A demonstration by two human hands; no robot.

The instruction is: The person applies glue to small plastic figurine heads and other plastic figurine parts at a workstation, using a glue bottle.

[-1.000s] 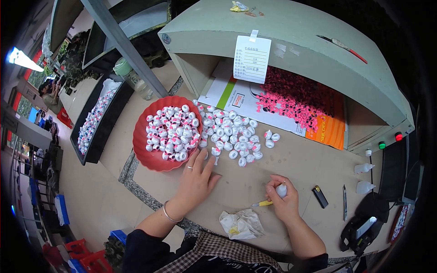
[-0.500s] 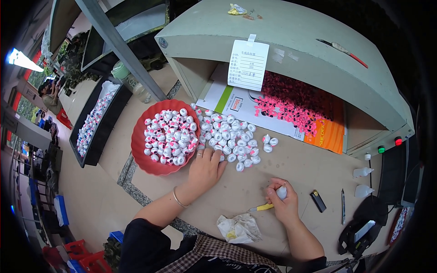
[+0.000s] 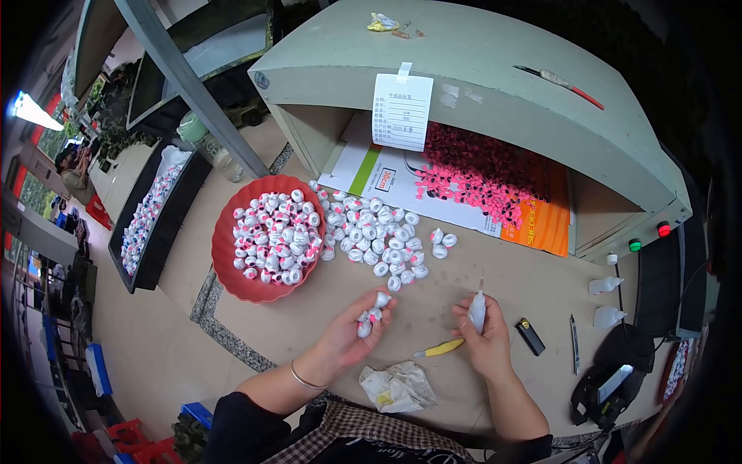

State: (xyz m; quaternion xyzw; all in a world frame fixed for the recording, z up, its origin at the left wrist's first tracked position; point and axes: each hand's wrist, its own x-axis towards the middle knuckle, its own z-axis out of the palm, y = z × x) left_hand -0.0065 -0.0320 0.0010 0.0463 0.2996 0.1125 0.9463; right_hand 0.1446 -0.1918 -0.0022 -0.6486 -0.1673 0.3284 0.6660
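Observation:
My left hand (image 3: 357,329) is closed round several small white-and-pink pieces (image 3: 381,300), held just above the table. In my right hand (image 3: 481,332) is a small white squeeze bottle (image 3: 477,311) with a thin needle tip pointing up. A yellow-handled tool (image 3: 440,349) lies beside that hand, partly under its fingers. Beyond my left hand, loose white-and-pink pieces (image 3: 371,232) are spread on the table. A red scalloped bowl (image 3: 224,267) full of the same pieces stands left of them. Near my wrists lies a crumpled white cloth or tissue (image 3: 398,387).
Behind the pieces stands a grey open-fronted box (image 3: 464,77); pink and black bits (image 3: 495,185) lie on a sheet inside. To the right are a black lighter (image 3: 530,337), a slim pen-like tool (image 3: 574,344) and two small bottles (image 3: 607,315). A black tray (image 3: 158,240) sits at the left.
My left hand has drawn back from the pile toward me, carrying several pieces. My right hand has turned the squeeze bottle so its needle tip shows upright.

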